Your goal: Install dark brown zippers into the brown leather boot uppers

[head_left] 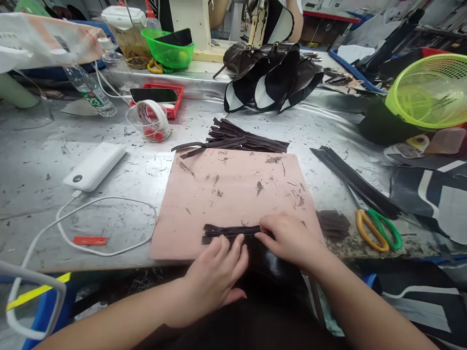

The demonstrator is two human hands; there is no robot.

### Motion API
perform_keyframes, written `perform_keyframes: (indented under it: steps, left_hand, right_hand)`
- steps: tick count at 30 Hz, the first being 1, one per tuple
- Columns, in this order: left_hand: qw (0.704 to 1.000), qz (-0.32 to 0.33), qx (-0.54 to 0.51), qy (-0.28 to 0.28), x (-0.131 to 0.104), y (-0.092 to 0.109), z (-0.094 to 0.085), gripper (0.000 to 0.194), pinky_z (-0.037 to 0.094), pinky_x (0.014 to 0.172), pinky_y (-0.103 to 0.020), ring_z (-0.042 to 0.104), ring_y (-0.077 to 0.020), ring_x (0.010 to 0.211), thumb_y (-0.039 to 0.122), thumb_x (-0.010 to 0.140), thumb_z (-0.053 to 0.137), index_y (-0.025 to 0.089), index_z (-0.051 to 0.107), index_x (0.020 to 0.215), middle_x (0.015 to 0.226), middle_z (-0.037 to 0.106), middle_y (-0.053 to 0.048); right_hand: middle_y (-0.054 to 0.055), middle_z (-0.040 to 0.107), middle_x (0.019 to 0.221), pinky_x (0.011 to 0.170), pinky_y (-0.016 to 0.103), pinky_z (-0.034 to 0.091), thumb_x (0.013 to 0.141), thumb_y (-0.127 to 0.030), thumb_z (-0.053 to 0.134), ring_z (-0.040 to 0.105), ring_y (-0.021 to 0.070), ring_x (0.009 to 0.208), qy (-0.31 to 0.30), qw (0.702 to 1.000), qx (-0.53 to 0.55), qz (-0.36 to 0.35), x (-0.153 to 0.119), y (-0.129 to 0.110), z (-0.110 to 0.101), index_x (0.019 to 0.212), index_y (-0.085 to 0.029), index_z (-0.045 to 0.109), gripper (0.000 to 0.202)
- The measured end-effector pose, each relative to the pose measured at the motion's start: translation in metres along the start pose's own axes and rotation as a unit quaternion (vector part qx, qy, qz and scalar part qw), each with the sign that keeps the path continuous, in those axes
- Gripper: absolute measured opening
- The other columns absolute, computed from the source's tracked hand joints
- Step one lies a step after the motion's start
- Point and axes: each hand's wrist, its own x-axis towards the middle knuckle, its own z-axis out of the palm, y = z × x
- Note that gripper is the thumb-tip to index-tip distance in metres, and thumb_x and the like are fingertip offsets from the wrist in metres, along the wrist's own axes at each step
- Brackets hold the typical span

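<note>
A dark zipper [233, 230] lies crosswise near the front edge of the pink board [233, 189]. My right hand [288, 238] pinches its right end between thumb and forefinger. My left hand [219, 272] rests its fingertips along the zipper's near edge, fingers apart and thumb away from them. A shiny dark leather piece [270, 265] meets the zipper's near side and hangs over the table edge; the hands partly cover where they join. Behind the board lies a pile of dark zippers [244, 136].
Scissors [379, 228] and long dark strips [357, 182] lie at the right, near a yellow-green basket [430, 92]. A white power bank [95, 166] with its cable is at the left. Dark leather pieces [273, 73] stand at the back, before a sewing machine [191, 24] and another person's arms.
</note>
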Motion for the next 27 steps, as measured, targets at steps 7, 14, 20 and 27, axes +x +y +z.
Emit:
perform_keyframes:
  steps: [7, 14, 20, 27]
  left_hand:
    - [1.0, 0.03, -0.001, -0.01, 0.023, 0.005, -0.002, 0.077, 0.035, 0.081, -0.037, 0.052, -0.0284, 0.098, 0.065, 0.068, 0.05, 0.01, 0.043, 0.122, 0.128, 0.044, -0.019]
    - [0.998, 0.051, -0.018, 0.028, 0.032, 0.007, 0.003, 0.073, 0.035, 0.084, -0.039, 0.05, -0.0327, 0.104, 0.068, 0.066, 0.048, 0.008, 0.052, 0.109, 0.128, 0.043, -0.022]
    - [0.995, 0.07, -0.061, 0.04, 0.043, 0.004, 0.005, 0.071, 0.036, 0.086, -0.039, 0.049, -0.0326, 0.109, 0.065, 0.065, 0.052, 0.008, 0.052, 0.107, 0.121, 0.05, -0.024]
    - [0.996, 0.074, -0.053, 0.018, 0.046, 0.003, 0.002, 0.078, 0.039, 0.082, -0.04, 0.05, -0.0319, 0.104, 0.066, 0.069, 0.047, 0.008, 0.045, 0.121, 0.125, 0.048, -0.019]
  right_hand:
    - [0.008, 0.062, 0.074, 0.076, 0.038, 0.035, 0.079, -0.038, 0.048, 0.057, 0.0235, 0.075, 0.033, 0.99, -0.125, 0.049, -0.014, 0.001, -0.013, 0.072, -0.016, 0.06, 0.026]
    - [0.002, 0.062, 0.083, 0.065, 0.028, 0.045, 0.076, -0.03, 0.049, 0.059, 0.0173, 0.074, 0.151, 0.946, 0.245, 0.147, -0.032, 0.034, -0.002, 0.098, -0.022, 0.054, 0.025]
    - [0.002, 0.061, 0.082, 0.059, 0.028, 0.047, 0.076, -0.028, 0.05, 0.055, 0.0131, 0.056, 0.222, 0.912, 0.289, 0.187, -0.037, 0.037, 0.027, 0.094, -0.021, 0.051, 0.02]
    - [0.001, 0.062, 0.079, 0.06, 0.026, 0.046, 0.078, -0.027, 0.049, 0.055, 0.0131, 0.056, 0.263, 0.921, 0.226, 0.177, -0.038, 0.037, 0.03, 0.089, -0.02, 0.052, 0.013]
